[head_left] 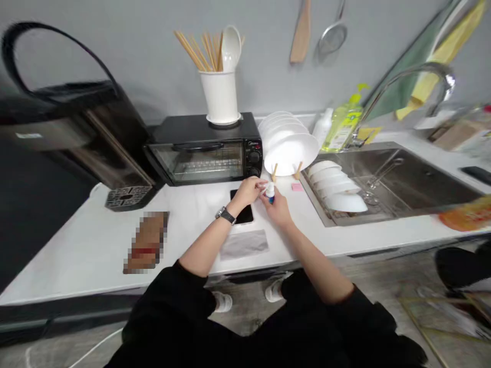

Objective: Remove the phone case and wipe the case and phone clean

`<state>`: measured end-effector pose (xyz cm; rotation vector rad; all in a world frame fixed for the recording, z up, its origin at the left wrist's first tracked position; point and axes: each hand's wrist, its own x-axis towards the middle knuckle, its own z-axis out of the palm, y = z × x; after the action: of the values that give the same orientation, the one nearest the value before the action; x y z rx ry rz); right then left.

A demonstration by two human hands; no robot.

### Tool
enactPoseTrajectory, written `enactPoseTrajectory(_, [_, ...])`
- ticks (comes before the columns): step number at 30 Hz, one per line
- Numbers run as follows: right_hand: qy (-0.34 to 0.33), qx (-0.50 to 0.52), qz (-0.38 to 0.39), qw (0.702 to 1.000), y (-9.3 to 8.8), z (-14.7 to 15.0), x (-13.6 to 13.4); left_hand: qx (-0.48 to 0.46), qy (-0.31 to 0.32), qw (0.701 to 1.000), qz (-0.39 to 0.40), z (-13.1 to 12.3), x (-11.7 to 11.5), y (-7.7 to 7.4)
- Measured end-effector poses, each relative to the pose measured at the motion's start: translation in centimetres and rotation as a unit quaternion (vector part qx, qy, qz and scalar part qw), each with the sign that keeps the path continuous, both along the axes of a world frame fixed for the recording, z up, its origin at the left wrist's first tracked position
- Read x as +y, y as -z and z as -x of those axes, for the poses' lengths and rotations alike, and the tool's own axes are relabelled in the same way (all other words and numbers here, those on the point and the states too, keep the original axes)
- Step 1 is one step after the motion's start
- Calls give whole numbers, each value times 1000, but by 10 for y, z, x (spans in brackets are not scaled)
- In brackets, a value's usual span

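A small spray bottle (270, 191) with a white top and a blue lower part stands upright in the fingers of my right hand (279, 208), which is closed around it. My left hand (247, 191), with a watch on its wrist, pinches a small clear or whitish piece beside the bottle's top; it is too small to make out. Under my left hand lies a black phone (244, 215), partly covered by it. Nearer to me a folded grey cloth (244, 245) rests flat on the white counter (195, 204). A pink sponge (296, 187) sits just right of the bottle.
Behind my hands stand a black toaster oven (207, 162) and white plates (291, 153) in a rack. To the right, white bowls (339, 186) lean in the steel sink (414, 176). A black drink machine (111, 148) and a blurred-out brown item (148, 243) are left.
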<state>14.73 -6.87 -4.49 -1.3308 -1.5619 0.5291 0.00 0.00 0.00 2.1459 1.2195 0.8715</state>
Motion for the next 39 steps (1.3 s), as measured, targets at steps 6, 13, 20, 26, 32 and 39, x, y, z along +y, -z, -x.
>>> enactPoseTrajectory(6, [21, 5, -13, 1000, 0, -4, 2, -18, -4, 1000, 14, -7, 2, 11])
enactPoseTrajectory(13, [71, 27, 5, 997, 4, -6, -1, -36, 24, 999, 9, -11, 2, 19])
enactPoseTrajectory(20, [74, 49, 6, 996, 4, -5, 0, -6, 52, 999, 0, -11, 3, 16])
enactPoseTrajectory(26, [67, 72, -1, 995, 2, -5, 0, 17, 47, 999, -10, -10, 0, 10])
enactPoseTrajectory(32, [65, 89, -18, 994, 3, -4, 1, 36, 67, 997, -24, -8, -3, 14])
enactPoseTrajectory(39, [98, 108, -49, 988, -9, -6, -10, 61, 63, 995, -45, 6, -12, -10])
